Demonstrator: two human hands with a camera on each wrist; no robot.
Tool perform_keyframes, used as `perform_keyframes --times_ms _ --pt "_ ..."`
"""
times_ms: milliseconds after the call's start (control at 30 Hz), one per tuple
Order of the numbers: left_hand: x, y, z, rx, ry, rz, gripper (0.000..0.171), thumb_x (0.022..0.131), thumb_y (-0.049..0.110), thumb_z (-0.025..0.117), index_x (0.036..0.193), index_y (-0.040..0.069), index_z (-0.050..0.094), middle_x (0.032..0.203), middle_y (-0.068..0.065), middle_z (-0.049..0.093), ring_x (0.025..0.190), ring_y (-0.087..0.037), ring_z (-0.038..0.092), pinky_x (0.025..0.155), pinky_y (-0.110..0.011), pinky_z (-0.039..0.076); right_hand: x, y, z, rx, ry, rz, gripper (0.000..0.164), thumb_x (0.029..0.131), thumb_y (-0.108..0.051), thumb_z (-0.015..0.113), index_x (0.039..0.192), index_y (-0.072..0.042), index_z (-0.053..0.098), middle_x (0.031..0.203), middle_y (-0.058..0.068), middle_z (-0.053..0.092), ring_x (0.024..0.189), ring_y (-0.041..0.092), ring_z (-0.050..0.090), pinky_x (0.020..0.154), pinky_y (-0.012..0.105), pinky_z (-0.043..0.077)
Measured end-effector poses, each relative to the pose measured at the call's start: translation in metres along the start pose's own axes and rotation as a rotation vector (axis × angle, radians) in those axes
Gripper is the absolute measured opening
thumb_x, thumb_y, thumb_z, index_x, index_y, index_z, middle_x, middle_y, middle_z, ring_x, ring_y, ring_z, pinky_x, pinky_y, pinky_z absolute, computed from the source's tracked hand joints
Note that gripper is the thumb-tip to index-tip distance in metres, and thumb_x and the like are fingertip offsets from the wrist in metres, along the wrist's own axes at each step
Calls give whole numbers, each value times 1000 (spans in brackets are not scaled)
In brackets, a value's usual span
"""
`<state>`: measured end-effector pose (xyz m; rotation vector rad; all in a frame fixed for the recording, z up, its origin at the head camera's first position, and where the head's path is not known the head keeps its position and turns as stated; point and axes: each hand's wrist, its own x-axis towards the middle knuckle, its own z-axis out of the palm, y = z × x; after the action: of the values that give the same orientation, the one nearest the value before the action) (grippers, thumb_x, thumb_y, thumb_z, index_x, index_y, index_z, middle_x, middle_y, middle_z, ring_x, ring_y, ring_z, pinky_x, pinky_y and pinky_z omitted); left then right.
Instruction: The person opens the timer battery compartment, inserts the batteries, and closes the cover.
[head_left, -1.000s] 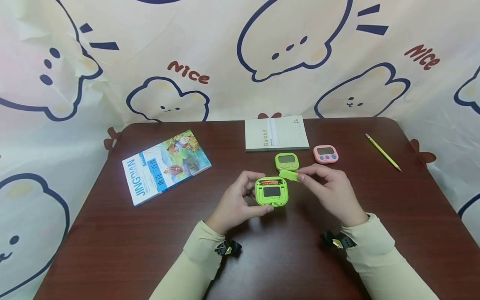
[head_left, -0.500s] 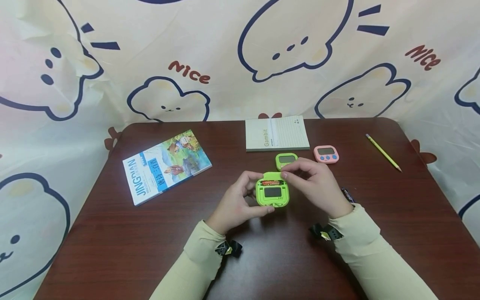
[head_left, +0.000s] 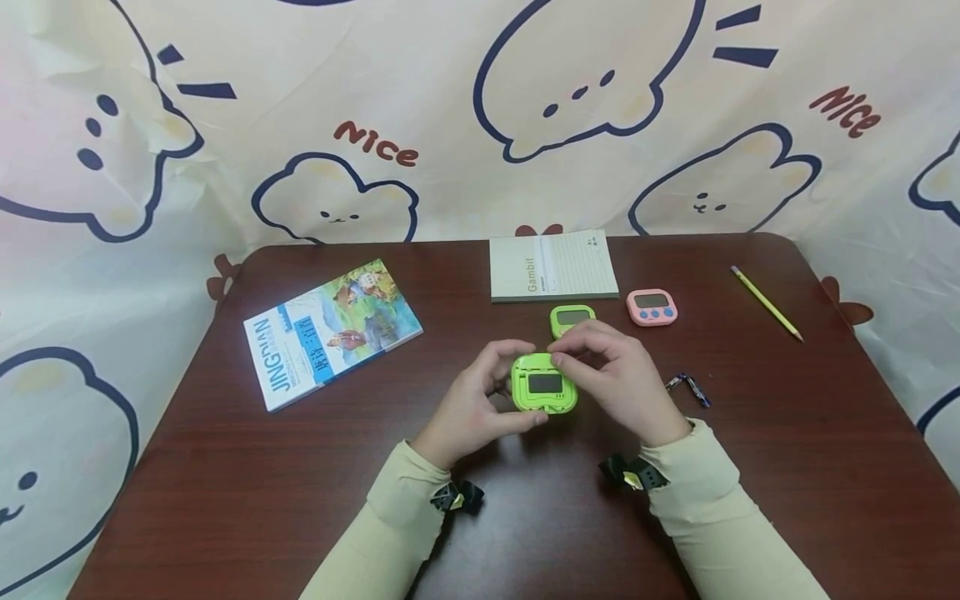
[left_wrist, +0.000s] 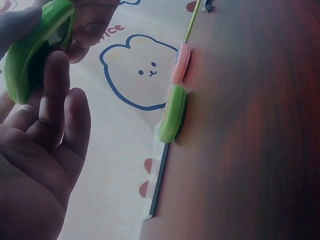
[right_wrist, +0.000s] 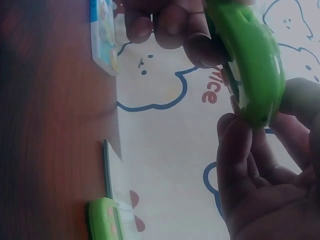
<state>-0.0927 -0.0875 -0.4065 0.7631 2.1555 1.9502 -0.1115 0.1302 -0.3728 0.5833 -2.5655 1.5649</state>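
Observation:
My left hand [head_left: 480,404] grips a green digital timer [head_left: 545,392] by its left side, thumb along the lower edge and fingers at the top and behind. The timer's back faces up, showing a dark rectangle. A green battery cover [head_left: 531,362] lies over its battery compartment, hiding the battery inside. With thumb and forefinger, my right hand [head_left: 618,375] pinches the cover at the timer's upper right corner. In the right wrist view the timer [right_wrist: 255,65] is held edge-on between both hands, above the table.
Behind the hands lie a second green timer [head_left: 572,317], a pink timer [head_left: 652,307] and a notepad [head_left: 551,271]. Loose batteries [head_left: 697,390] lie beside my right hand. A book [head_left: 333,333] is at the left, a pencil [head_left: 765,302] at the right of the brown table [head_left: 262,500].
My right hand has moved left with the battery cover and laid it over the compartment, so the battery no longer shows. Loose batteries have come into view. The left hand has stayed put.

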Motion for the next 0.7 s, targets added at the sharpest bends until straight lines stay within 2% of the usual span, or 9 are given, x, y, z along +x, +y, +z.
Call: perform_keyframes --times_ms 100,167,267,333,400,533,700 --pt "0 0 0 17 6 17 67 80 2 84 135 13 48 120 -5 69 98 -17 68 81 -39 60 -1 0 0 5 -6 -1 11 92 -13 75 102 -14 77 101 -6 67 94 12 61 78 24 54" --pt "0 0 -1 28 15 22 67 80 2 84 135 12 48 118 -6 69 97 -18 68 80 -36 61 -3 0 -1 15 -38 1 17 91 -15 76 108 -15 76 107 -5 67 94 13 61 77 26 55" --pt "-1 0 -3 45 44 22 68 79 2 85 135 14 48 115 -6 71 95 -18 67 81 -35 60 -6 -2 -4 34 -150 27 44 84 -19 84 125 -16 69 123 -3 63 93 17 62 76 34 57" --pt "-1 1 -5 47 59 18 69 78 2 85 135 15 48 114 -5 71 95 -18 67 82 -38 60 -8 -3 -7 13 -229 32 64 77 -20 89 135 -19 61 133 -1 58 92 19 62 74 38 58" --pt "-1 1 -7 60 71 16 69 78 2 85 135 16 48 113 -4 72 96 -18 67 83 -40 59 -10 -4 -7 -17 -277 15 78 74 -17 92 142 -19 54 137 0 55 92 20 62 71 39 58" --pt "-2 1 -9 70 68 11 68 79 4 86 134 17 49 114 -2 72 97 -18 67 84 -44 58 -11 -3 -5 -61 -273 -63 78 74 -9 90 143 -16 53 132 2 59 89 19 63 68 37 59" --pt "-3 -1 -10 62 56 -2 64 80 6 85 132 18 50 114 -2 72 98 -18 67 84 -44 58 -11 0 -2 -49 -242 -81 72 73 -7 91 137 -15 58 123 0 64 85 14 64 70 40 59"
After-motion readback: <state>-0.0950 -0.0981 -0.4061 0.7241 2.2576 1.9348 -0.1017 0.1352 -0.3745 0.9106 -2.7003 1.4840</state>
